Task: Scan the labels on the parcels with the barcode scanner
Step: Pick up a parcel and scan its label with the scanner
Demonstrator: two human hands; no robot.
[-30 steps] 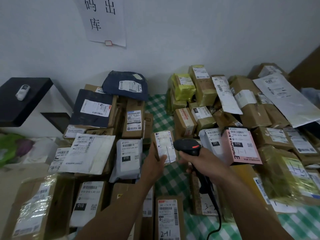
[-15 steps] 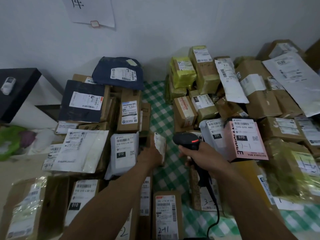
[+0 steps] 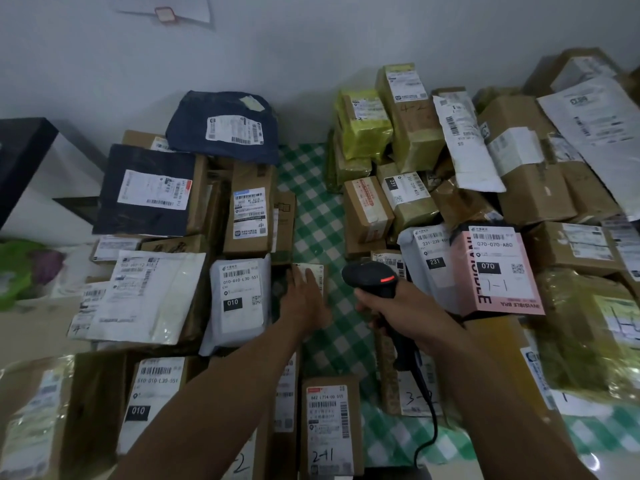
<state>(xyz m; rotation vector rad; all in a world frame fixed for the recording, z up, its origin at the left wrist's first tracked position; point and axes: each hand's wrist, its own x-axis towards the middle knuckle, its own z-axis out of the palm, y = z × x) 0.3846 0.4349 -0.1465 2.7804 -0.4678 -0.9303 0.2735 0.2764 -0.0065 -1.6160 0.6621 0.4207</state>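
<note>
Centrally, the left hand (image 3: pixel 304 299) lies flat, fingers spread, on a small parcel (image 3: pixel 311 271) beside the left pile; the right hand (image 3: pixel 401 306) grips the scanner (image 3: pixel 375 277). Risk: the trailing cable (image 3: pixel 427 420) may snag nearby boxes, and the hand-covered label may go unread.

Green-and-white checked tablecloth (image 3: pixel 313 216); black barcode scanner (image 3: pixel 375 278) with a red strip; pink box (image 3: pixel 498 271) lettered in black; navy mailer bag (image 3: pixel 223 126); yellow-green wrapped parcels (image 3: pixel 365 128); brown cartons (image 3: pixel 367 206); white labels
</note>
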